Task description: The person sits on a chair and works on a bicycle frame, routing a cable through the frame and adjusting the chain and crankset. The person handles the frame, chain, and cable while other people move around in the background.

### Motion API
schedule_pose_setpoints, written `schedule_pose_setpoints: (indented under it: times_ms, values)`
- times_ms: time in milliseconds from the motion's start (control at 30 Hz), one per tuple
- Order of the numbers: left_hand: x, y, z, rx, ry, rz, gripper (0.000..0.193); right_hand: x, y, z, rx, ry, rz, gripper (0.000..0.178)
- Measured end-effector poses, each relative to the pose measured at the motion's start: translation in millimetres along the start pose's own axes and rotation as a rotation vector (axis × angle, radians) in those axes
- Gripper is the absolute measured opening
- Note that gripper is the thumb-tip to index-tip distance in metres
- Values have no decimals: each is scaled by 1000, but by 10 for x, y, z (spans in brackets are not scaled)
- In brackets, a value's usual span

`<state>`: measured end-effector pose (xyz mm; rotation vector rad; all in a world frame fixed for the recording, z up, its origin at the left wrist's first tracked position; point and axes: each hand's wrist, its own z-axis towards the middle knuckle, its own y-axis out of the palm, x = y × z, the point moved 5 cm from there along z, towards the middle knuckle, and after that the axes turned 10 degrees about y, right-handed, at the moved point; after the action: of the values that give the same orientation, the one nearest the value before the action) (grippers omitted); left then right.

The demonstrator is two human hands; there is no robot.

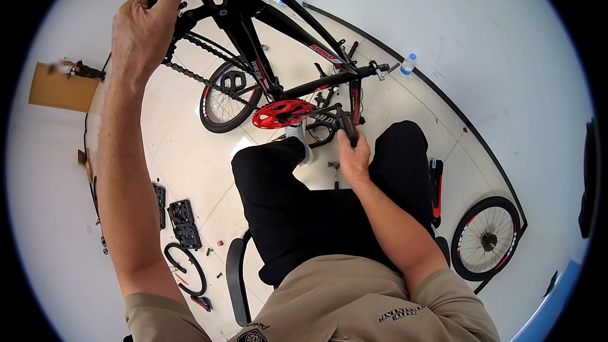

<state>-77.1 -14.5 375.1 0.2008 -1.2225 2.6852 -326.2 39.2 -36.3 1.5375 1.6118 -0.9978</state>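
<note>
A black bicycle frame (253, 44) with a red chainring (278, 114) stands tilted in front of me. My left hand (147, 28) is raised at upper left, closed around the dark rear derailleur, which the fingers largely cover. The chain (202, 80) runs from there down to the chainring. Just right of the chainring, my right hand (354, 157) grips a black pedal (346, 128) on the crank arm. The opposite pedal (234, 80) hangs out on the chainring's far left side.
One wheel (231, 98) lies behind the frame; another (485, 239) leans by the right wall. On the floor at left are a tool case (183, 223), a curved handlebar (201, 272) and small parts. A hammer (334, 174) lies between my legs, a water bottle (408, 64) near the wall.
</note>
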Motion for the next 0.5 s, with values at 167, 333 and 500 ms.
schedule_pose_setpoints:
  times_ms: [167, 333, 500]
  values:
    - [3, -7, -30, 0, -48, -10, 59, 4, 85, -44, -258, 432, 699, 36]
    - [-16, -37, -10, -135, -126, 11, 59, 140, 110, 7, -319, 536, 845, 39]
    - [-11, 0, 14, -111, -133, 21, 58, 137, -132, 72, 207, 159, 212, 62]
